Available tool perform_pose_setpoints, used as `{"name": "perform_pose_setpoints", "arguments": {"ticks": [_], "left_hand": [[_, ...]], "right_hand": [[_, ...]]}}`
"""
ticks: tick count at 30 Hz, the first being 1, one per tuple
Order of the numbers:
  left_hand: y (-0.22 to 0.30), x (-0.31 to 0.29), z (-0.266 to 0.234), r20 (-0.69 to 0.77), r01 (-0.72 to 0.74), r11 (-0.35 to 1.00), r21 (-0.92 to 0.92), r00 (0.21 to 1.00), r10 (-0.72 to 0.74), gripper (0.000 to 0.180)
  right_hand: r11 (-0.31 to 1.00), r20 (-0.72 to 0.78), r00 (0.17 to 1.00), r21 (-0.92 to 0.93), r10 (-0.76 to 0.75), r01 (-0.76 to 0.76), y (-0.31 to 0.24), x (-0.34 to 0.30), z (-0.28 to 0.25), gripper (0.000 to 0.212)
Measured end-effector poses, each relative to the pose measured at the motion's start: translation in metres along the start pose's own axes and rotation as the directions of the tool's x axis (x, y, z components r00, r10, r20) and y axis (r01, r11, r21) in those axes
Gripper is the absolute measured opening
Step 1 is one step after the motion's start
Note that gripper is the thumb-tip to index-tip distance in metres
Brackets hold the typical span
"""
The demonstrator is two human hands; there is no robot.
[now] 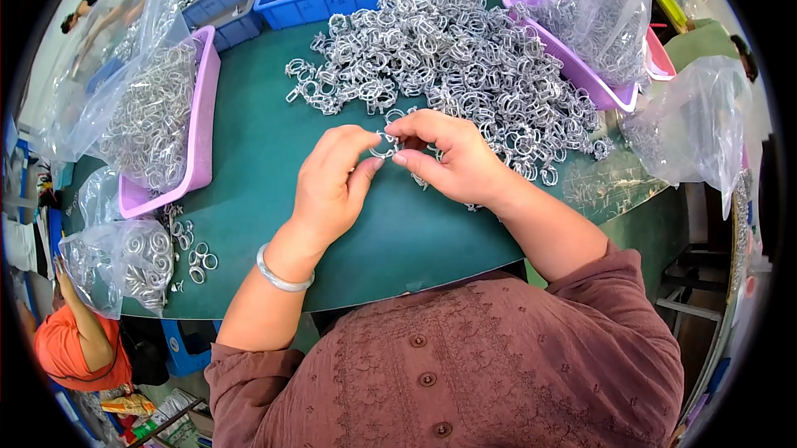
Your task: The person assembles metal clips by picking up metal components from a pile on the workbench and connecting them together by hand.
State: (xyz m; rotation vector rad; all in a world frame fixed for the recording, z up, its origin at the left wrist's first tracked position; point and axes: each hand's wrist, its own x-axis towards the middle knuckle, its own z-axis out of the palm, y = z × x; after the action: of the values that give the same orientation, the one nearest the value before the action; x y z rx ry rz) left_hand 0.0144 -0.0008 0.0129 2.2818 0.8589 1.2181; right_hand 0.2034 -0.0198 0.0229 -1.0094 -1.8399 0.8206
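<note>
Between the fingertips of both hands is a small silvery metal ring piece (384, 149), rounded at its lower side; its finer shape is partly covered by fingers. My left hand (328, 178) pinches it from the left with thumb and forefinger. From the right, my right hand (457, 153) grips it the same way, the wrist close to a large heap of similar metal pieces (448, 49). That heap spreads over the green tabletop (257, 124) just beyond my fingers.
Left stands a lilac basket (207, 107) with bagged metal pieces; loose rings (199, 261) lie below it. Blue bins (286, 4) stand at the back. Another lilac basket (573, 74) and a clear plastic bag (697, 116) are right. A person in orange (75, 348) is lower left.
</note>
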Motion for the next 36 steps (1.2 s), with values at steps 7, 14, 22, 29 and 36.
{"name": "perform_pose_setpoints", "arguments": {"ticks": [7,14,22,29,36], "left_hand": [[-0.0020,-0.0047,0.0006,-0.088,0.110,0.966,-0.232,0.987,-0.134,0.057],[-0.0033,-0.0052,0.0004,-0.095,0.083,0.963,-0.257,0.989,-0.110,0.057],[-0.0018,-0.0048,0.0002,-0.103,0.076,0.967,-0.244,0.989,-0.104,0.057],[0.0023,-0.0031,-0.0035,-0.059,0.091,0.974,-0.206,0.993,-0.105,0.044],[0.0031,-0.0033,-0.0036,-0.072,0.075,0.976,-0.206,0.993,-0.092,0.032]], "right_hand": [[0.995,0.010,0.999,0.097,0.033,-0.034,-0.0011,0.0002,-0.0008,0.025],[0.964,0.009,0.995,0.246,0.101,-0.100,0.0029,-0.0023,0.0020,0.030],[0.922,0.081,0.986,0.348,0.149,-0.168,0.0028,-0.0031,0.0004,0.040],[0.928,0.074,0.987,0.338,0.143,-0.160,0.0041,-0.0032,0.0002,0.041],[0.937,0.011,0.995,0.334,0.104,-0.102,0.0054,-0.0022,0.0042,0.038]]}}
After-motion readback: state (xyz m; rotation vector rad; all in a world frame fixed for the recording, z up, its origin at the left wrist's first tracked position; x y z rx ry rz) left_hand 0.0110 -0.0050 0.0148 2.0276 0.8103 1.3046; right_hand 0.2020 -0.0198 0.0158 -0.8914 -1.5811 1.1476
